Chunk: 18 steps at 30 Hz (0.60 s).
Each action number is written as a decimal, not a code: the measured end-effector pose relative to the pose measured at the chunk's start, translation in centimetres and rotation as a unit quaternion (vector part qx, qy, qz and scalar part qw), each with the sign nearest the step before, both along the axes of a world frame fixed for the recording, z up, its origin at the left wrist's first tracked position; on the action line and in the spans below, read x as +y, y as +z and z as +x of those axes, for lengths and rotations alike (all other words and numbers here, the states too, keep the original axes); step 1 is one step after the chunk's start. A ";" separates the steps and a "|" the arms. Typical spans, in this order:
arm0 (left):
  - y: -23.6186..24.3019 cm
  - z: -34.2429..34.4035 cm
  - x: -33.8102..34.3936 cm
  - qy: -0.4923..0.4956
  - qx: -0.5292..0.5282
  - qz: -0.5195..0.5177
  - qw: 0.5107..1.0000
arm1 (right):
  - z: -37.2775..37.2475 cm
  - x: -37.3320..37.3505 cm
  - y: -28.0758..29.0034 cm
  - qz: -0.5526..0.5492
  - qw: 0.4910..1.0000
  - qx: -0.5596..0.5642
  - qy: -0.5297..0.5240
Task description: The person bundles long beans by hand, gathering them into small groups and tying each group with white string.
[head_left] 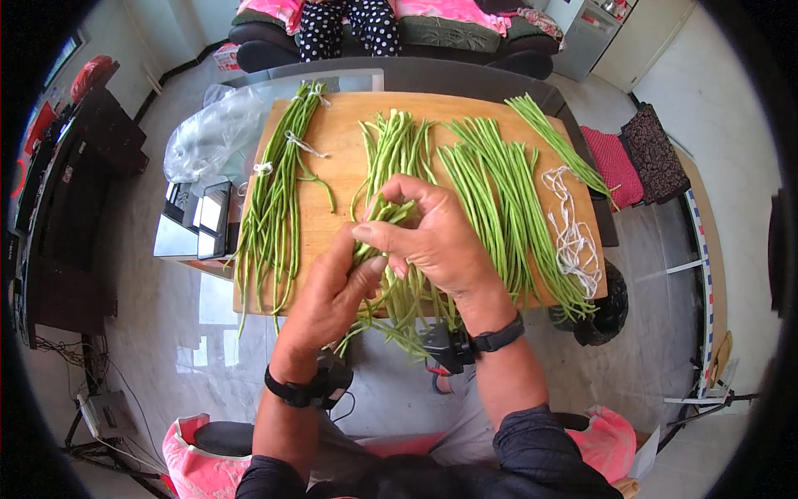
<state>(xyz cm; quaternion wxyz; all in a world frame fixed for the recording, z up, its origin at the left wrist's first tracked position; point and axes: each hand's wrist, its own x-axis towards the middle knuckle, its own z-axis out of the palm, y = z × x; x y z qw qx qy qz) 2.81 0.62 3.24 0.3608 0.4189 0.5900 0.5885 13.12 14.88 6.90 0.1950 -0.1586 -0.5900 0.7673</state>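
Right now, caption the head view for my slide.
Fingers grip a bunch of long green beans at a wooden board, with more bunches and loose white strings lying on it.

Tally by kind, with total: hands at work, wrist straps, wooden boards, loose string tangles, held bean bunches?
Left hand and right hand: 2
Black wrist straps: 2
Wooden board: 1
White string tangle: 1
Held bean bunch: 1
Total: 7

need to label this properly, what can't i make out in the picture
Head view: middle of the held green beans, hidden by the left hand and right hand; any tie there can't be seen.
Head view: upper body of the person opposite, cut off by the top edge.
Head view: dark object at right, partly blocked by the wooden board.
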 end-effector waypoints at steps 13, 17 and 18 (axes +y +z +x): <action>0.5 -0.2 -0.1 -0.038 -0.078 -0.069 0.994 | 0.5 2.2 -1.5 -0.069 0.996 0.020 0.050; 0.2 -0.1 0.3 -0.039 -0.027 -0.038 0.998 | 0.1 2.3 -1.9 -0.070 0.996 0.018 0.045; 0.3 0.0 0.3 -0.043 -0.003 -0.038 0.998 | 0.2 2.2 -1.9 -0.070 0.996 0.017 0.047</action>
